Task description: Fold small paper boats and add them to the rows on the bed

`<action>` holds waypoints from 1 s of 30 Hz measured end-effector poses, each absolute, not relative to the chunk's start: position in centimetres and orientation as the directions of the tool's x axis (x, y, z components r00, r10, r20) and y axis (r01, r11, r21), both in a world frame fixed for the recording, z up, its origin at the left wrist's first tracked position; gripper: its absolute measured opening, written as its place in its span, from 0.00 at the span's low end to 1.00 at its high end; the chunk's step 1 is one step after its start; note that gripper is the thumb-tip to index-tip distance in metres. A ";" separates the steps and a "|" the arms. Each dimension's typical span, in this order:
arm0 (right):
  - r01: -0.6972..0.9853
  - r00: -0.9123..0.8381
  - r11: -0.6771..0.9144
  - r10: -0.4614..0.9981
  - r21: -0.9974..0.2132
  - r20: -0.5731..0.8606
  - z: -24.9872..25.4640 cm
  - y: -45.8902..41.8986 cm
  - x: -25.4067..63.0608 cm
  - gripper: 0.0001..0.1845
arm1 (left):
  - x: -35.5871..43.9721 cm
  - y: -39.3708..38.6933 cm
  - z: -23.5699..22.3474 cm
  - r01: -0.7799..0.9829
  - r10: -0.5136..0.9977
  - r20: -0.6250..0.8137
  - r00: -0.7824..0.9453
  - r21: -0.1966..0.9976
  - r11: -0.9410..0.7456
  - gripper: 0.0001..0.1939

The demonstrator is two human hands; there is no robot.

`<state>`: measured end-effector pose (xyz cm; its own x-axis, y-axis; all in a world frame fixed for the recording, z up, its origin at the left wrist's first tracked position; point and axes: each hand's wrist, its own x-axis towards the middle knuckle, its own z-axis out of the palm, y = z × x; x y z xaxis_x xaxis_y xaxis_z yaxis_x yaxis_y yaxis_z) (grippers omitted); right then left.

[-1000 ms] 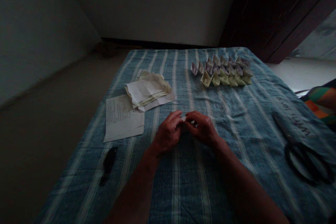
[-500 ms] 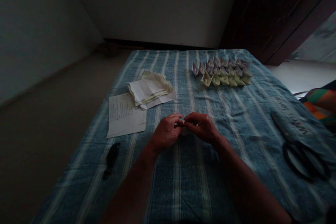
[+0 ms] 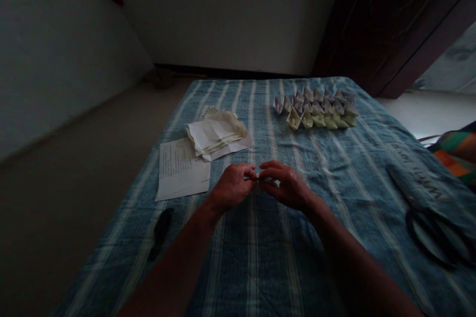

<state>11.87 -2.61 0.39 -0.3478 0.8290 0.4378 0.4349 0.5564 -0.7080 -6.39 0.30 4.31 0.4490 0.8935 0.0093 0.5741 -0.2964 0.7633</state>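
Observation:
My left hand [image 3: 233, 187] and my right hand [image 3: 283, 186] meet at the fingertips above a blue striped cloth [image 3: 256, 262]. Between them they pinch a small piece of white paper [image 3: 257, 179], mostly hidden by my fingers. Beyond my hands, several small folded paper boats [image 3: 316, 112] stand in tight rows, cream in front and pale purple behind. Nearer my left hand lie a pile of creased paper sheets [image 3: 215, 133] and a handwritten or printed sheet [image 3: 181, 171].
A black slim object [image 3: 160, 234] lies near the cloth's left edge. Black-handled scissors [image 3: 433, 237] rest at the right, below a printed cloth strip [image 3: 414, 178]. Multicoloured fabric [image 3: 455, 151] shows beyond the right edge. The floor lies to the left.
The whole scene sits lower in the view than before, as my head has tilted. My fingertips now cover more of the small paper, and my hands stay together.

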 end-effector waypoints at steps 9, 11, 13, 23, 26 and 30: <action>0.617 -0.359 0.540 0.840 -0.572 0.406 1.2 -3.5 11.4 0.06 | -5.6 0.3 4.3 0.592 0.868 0.060 0.492 0.708 -0.385 0.07; 0.619 -0.357 0.539 0.841 -0.572 0.407 1.1 -3.6 11.3 0.08 | -5.5 0.2 4.3 0.606 0.872 0.061 0.485 0.695 -0.386 0.07; 0.621 -0.350 0.529 0.847 -0.579 0.399 0.9 -3.6 11.2 0.08 | -5.5 0.2 4.2 0.622 0.873 0.057 0.484 0.679 -0.389 0.07; 0.517 -0.330 0.495 0.868 -0.698 0.371 -0.1 -3.1 11.3 0.08 | -5.7 0.2 3.8 0.624 0.839 0.063 0.540 0.640 -0.449 0.10; 0.476 -0.314 0.484 0.873 -0.735 0.372 -0.3 -2.9 11.4 0.10 | -5.8 0.3 3.7 0.598 0.799 0.091 0.595 0.614 -0.516 0.11; 0.400 -0.285 0.446 0.891 -0.801 0.353 -0.4 -2.7 11.7 0.10 | -6.3 0.4 3.4 0.560 0.732 0.117 0.671 0.567 -0.604 0.12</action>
<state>11.65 -2.75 -0.38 -0.2853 0.8909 0.3534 0.3996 0.4457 -0.8011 -6.28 0.40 3.38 0.6713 0.7319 0.1166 0.5602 -0.6041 0.5668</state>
